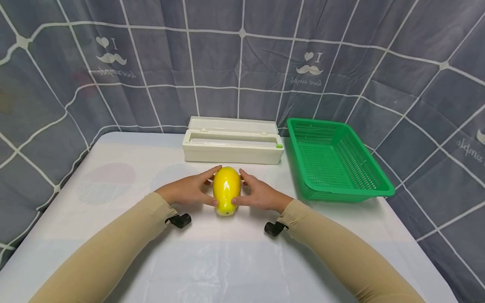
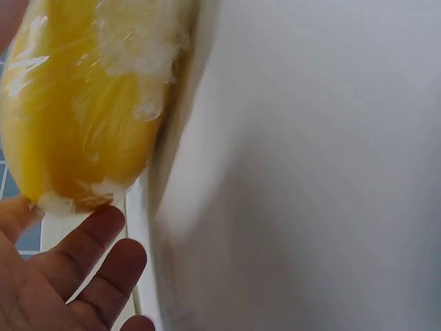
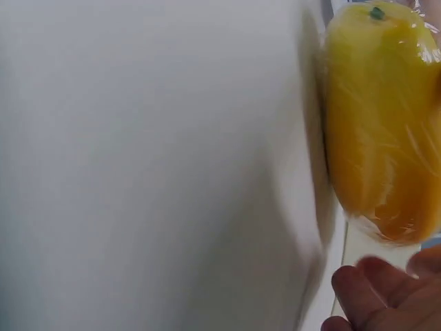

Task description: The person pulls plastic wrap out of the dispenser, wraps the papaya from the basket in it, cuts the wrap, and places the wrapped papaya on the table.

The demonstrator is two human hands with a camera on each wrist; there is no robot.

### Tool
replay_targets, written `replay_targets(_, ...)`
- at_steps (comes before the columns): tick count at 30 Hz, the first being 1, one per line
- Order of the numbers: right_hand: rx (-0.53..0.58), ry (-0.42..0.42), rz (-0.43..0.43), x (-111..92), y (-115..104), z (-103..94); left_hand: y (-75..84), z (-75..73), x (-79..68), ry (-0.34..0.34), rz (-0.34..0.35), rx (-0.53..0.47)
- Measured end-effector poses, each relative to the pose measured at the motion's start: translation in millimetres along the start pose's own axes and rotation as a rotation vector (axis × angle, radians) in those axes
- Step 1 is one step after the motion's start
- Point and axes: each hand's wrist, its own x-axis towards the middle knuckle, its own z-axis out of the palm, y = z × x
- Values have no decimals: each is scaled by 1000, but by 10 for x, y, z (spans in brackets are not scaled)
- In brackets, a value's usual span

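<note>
A yellow oblong fruit [image 1: 226, 189], wrapped in clear cling film, lies lengthwise on the table between my two hands. My left hand [image 1: 193, 188] holds its left side, thumb near the front end and forefinger towards the far end. From the right, my right hand [image 1: 261, 193] holds it with the thumb against the front part. In the left wrist view, bunched film shows on the fruit [image 2: 83, 103], and fingertips are at its lower end. The right wrist view shows a small green stem mark on the fruit [image 3: 379, 124]; several right fingers sit just below its end.
Behind the fruit stands a white cling film dispenser box [image 1: 233, 153], lid raised, with a small green slider at its right end. A green plastic basket [image 1: 341, 191] is at the right. A grey checked curtain [image 1: 212, 54] hangs behind the white-covered table [image 1: 212, 269].
</note>
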Motion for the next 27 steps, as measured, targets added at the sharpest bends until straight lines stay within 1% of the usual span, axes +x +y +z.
replay_targets(2,-1,-9,-6,5,5,5,4,13,12,9,-1,-12)
replay_targets(5,3,5,-25,9,7,2,29,32,24,20,2,-29)
replay_targets(8,-1,23,-22,13,12,-12,52,45,34,14,11,-39)
replay_targets(10,-8,20,-12,8,14,-27,59,50,37,6,12,-37)
replay_targets(14,-19,-2,-6,-2,19,-59,49,53,33,4,14,-17)
replay_targets(19,-24,-20,-15,-6,31,-80,41,39,12,27,9,2)
replay_targets(27,-23,-10,-30,-5,55,-63,78,49,6,52,28,43)
